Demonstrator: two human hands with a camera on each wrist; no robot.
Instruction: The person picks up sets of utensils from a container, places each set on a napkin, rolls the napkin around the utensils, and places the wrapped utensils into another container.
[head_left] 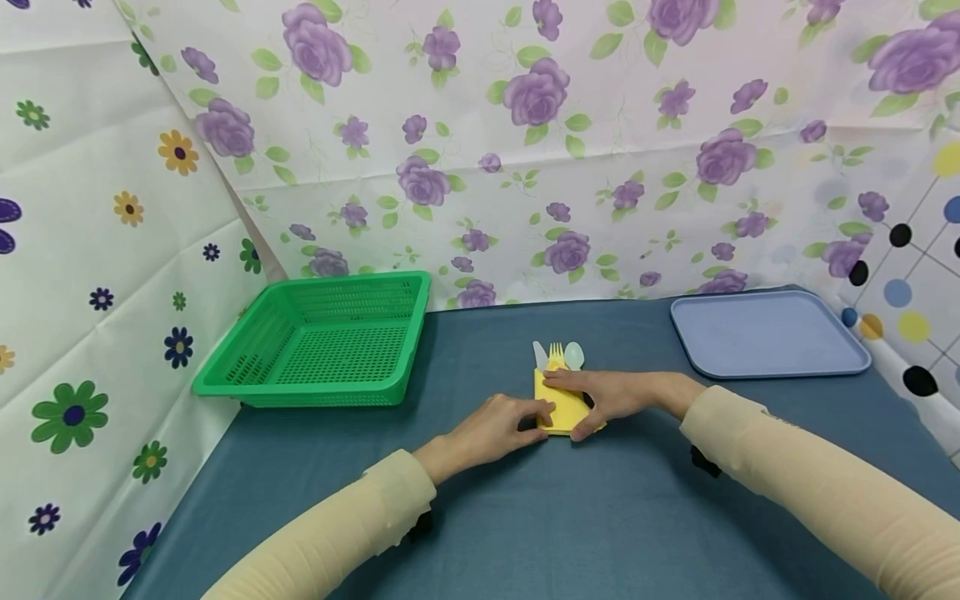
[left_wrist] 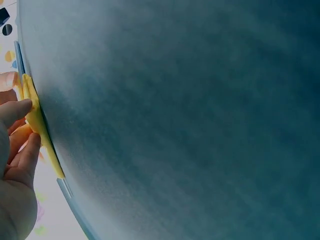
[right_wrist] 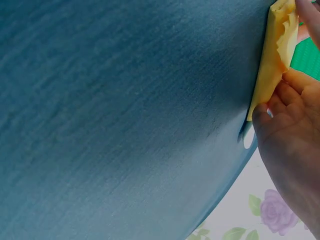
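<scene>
A folded yellow napkin (head_left: 564, 412) lies on the blue cloth, wrapped round a white knife (head_left: 540, 357), a yellow fork (head_left: 556, 353) and a pale green spoon (head_left: 574, 356). Their upper ends stick out at its far edge; the handles are hidden. My left hand (head_left: 497, 430) pinches the napkin's lower left corner with bent fingers and thumb. Across its top lies my right hand (head_left: 617, 395), fingers stretched flat over the fold and thumb at the lower right corner. The right wrist view shows the napkin's layered, puckered side (right_wrist: 277, 55) beside the right fingers.
A green slotted basket (head_left: 397, 385) stands at the back left. At the back right lies a flat blue-grey tray (head_left: 772, 333). Flowered sheets (head_left: 465, 150) hang behind and to the left, close against the table's far edge.
</scene>
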